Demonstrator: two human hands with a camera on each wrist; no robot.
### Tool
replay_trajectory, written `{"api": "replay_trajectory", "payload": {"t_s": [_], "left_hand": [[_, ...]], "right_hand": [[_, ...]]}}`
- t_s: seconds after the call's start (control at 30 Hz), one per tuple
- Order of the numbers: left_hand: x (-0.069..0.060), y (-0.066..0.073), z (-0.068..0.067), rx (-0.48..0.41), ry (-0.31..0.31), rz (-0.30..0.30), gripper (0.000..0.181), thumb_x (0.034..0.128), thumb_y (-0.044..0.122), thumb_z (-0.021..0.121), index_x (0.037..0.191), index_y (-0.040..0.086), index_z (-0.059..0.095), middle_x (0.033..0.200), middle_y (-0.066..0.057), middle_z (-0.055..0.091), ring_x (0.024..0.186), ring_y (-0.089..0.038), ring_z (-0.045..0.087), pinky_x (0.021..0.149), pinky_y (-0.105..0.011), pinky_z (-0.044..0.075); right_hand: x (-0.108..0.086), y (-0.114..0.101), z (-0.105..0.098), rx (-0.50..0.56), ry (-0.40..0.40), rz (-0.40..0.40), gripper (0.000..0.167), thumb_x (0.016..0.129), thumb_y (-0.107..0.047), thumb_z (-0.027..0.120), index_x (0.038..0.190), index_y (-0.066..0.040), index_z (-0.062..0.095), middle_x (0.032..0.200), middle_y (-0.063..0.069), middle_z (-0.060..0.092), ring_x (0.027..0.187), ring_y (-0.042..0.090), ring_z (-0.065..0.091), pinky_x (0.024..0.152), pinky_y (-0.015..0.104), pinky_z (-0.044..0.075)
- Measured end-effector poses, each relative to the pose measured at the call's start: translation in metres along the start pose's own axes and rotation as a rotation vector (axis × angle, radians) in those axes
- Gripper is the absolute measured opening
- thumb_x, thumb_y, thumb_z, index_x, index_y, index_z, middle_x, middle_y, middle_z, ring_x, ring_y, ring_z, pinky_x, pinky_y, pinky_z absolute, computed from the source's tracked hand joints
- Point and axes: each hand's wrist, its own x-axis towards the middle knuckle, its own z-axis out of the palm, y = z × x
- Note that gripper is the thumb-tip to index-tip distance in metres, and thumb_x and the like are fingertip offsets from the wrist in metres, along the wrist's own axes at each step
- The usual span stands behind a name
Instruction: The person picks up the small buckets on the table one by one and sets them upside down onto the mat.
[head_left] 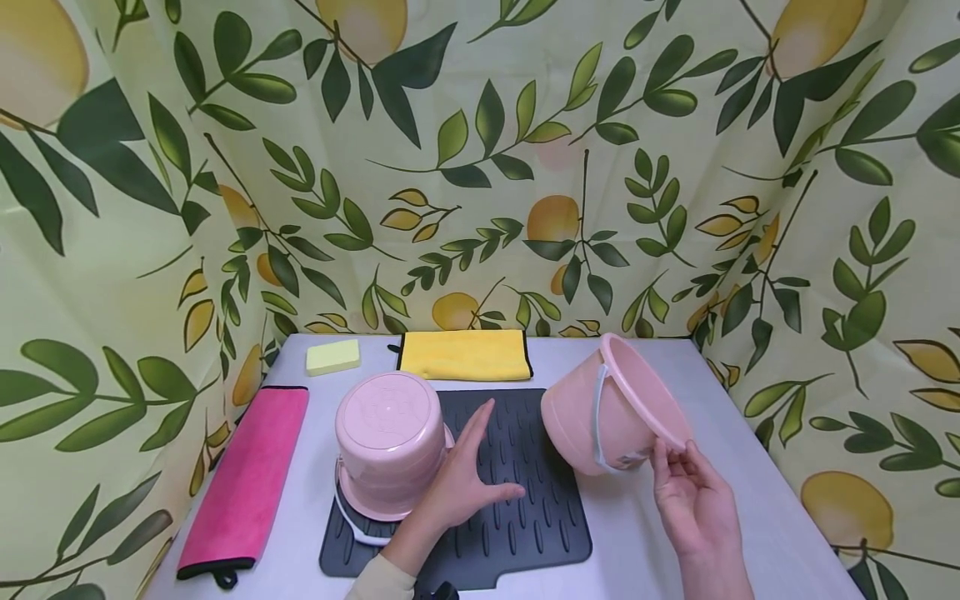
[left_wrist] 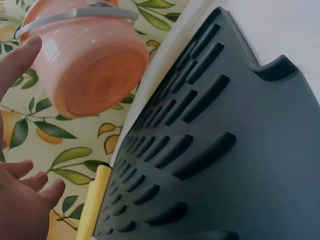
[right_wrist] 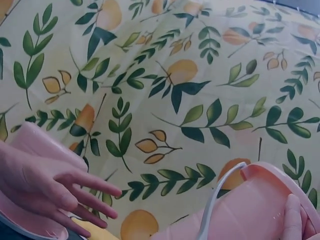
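Note:
In the head view a pink bucket point(head_left: 388, 417) stands upside down on the left part of the dark ridged mat point(head_left: 517, 492), its pale handle point(head_left: 352, 517) hanging by the rim. My left hand point(head_left: 465, 475) is just right of it, fingers extended and thumb spread, holding nothing; whether it touches that bucket is unclear. A second pink bucket point(head_left: 592, 417) is tilted at the mat's right side, its mouth turned to the upper right. My right hand point(head_left: 697, 500) pinches its rim between thumb and fingers. The left wrist view shows this bucket's base point(left_wrist: 102, 85) raised above the mat.
A folded yellow cloth point(head_left: 465, 355) lies behind the mat, with a pale yellow sponge point(head_left: 333, 357) to its left. On the left lies a pink cloth point(head_left: 247, 475) with black edging. Leaf-patterned curtains point(head_left: 480, 200) enclose the white table point(head_left: 637, 542) at the back and sides.

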Motion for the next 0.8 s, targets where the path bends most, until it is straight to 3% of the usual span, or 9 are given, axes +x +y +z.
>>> {"api": "replay_trajectory", "payload": {"t_s": [0.1, 0.2, 0.33, 0.5, 0.8], "left_hand": [[0.004, -0.001, 0.002, -0.023, 0.004, -0.009, 0.122, 0.0809, 0.048, 0.096, 0.172, 0.048, 0.015, 0.180, 0.001, 0.016, 0.156, -0.043, 0.036, 0.116, -0.085, 0.019], [0.008, -0.001, 0.005, -0.049, 0.011, -0.018, 0.121, 0.0817, 0.046, 0.096, 0.172, 0.049, 0.015, 0.180, 0.002, 0.015, 0.154, -0.046, 0.040, 0.114, -0.082, 0.031], [0.012, -0.003, 0.010, -0.089, 0.022, -0.021, 0.120, 0.0836, 0.040, 0.095, 0.173, 0.044, 0.015, 0.181, 0.000, 0.016, 0.154, -0.046, 0.039, 0.112, -0.078, 0.038], [0.017, -0.008, 0.017, -0.174, 0.015, -0.013, 0.123, 0.0850, 0.026, 0.095, 0.176, 0.032, 0.013, 0.181, -0.001, 0.016, 0.155, -0.048, 0.035, 0.117, -0.071, 0.037], [0.024, -0.015, 0.023, -0.209, -0.013, 0.010, 0.131, 0.0815, 0.020, 0.097, 0.176, 0.021, 0.007, 0.181, -0.001, 0.015, 0.160, -0.043, 0.028, 0.125, -0.061, 0.031]], "right_hand": [[-0.002, 0.002, 0.000, 0.038, 0.009, 0.030, 0.020, 0.113, -0.007, 0.055, 0.133, -0.005, 0.053, 0.119, 0.015, 0.059, 0.109, 0.024, 0.066, 0.113, 0.030, 0.049], [-0.004, 0.006, 0.001, 0.048, 0.022, 0.040, 0.022, 0.112, -0.006, 0.057, 0.134, -0.006, 0.054, 0.121, 0.014, 0.059, 0.110, 0.024, 0.066, 0.112, 0.030, 0.049], [-0.006, 0.013, 0.004, 0.061, 0.017, 0.047, 0.025, 0.112, -0.006, 0.058, 0.137, -0.007, 0.054, 0.122, 0.014, 0.060, 0.109, 0.023, 0.066, 0.113, 0.030, 0.049], [-0.008, 0.021, 0.006, 0.068, 0.022, 0.059, 0.027, 0.112, -0.007, 0.059, 0.139, -0.008, 0.053, 0.122, 0.013, 0.058, 0.107, 0.022, 0.066, 0.112, 0.029, 0.050], [-0.012, 0.031, 0.014, 0.061, 0.052, 0.060, 0.039, 0.110, -0.007, 0.064, 0.146, -0.012, 0.048, 0.133, 0.010, 0.053, 0.111, 0.019, 0.065, 0.112, 0.027, 0.048]]}}
